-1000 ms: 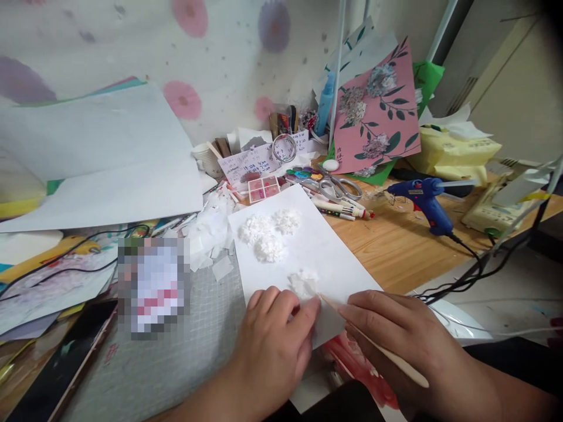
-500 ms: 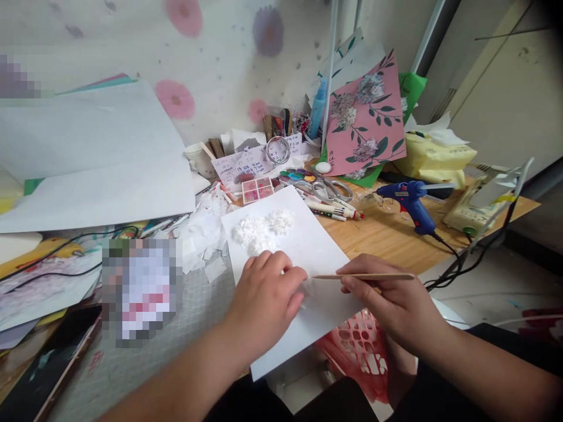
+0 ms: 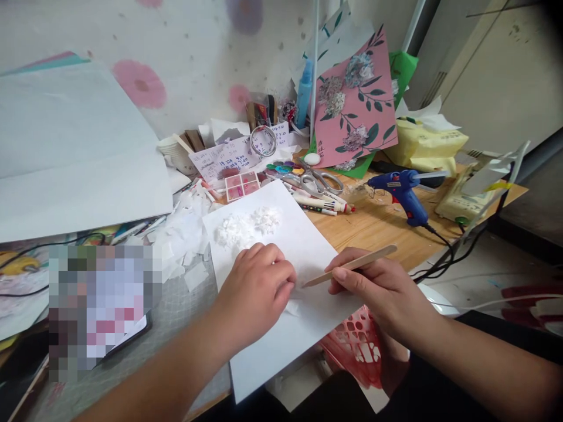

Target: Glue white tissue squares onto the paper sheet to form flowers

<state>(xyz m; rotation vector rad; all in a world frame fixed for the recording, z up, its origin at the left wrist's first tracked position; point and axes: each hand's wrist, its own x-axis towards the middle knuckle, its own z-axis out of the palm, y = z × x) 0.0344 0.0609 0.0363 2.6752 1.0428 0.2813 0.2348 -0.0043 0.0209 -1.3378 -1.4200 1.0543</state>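
My right hand (image 3: pixel 373 281) holds a thin wooden stick (image 3: pixel 365 258) between thumb and fingers, its tip pointing left and down near my other hand. My left hand (image 3: pixel 259 290) is over the white sheet (image 3: pixel 308 252), fingers curled and thumb pressed toward the index finger; what it pinches is hidden or too small to name. White ruffled paper clusters (image 3: pixel 235 230) lie on the upper part of the sheet, just beyond my left hand. A small pale scrap shows on the sheet below my left fingertips.
Torn paper scraps (image 3: pixel 180 234) lie left of the sheet. Behind it are scissors (image 3: pixel 323 180), pens (image 3: pixel 321 203) and a paint palette (image 3: pixel 243 186). A blue glue gun (image 3: pixel 404 193) stands at the right, near a pink flower picture (image 3: pixel 356 105). A red basket (image 3: pixel 356 340) is below the sheet.
The view has shifted, so most things sit further left. The stick has tilted, its rear end now higher and its tip lower. Both hands stay close together over the sheet.
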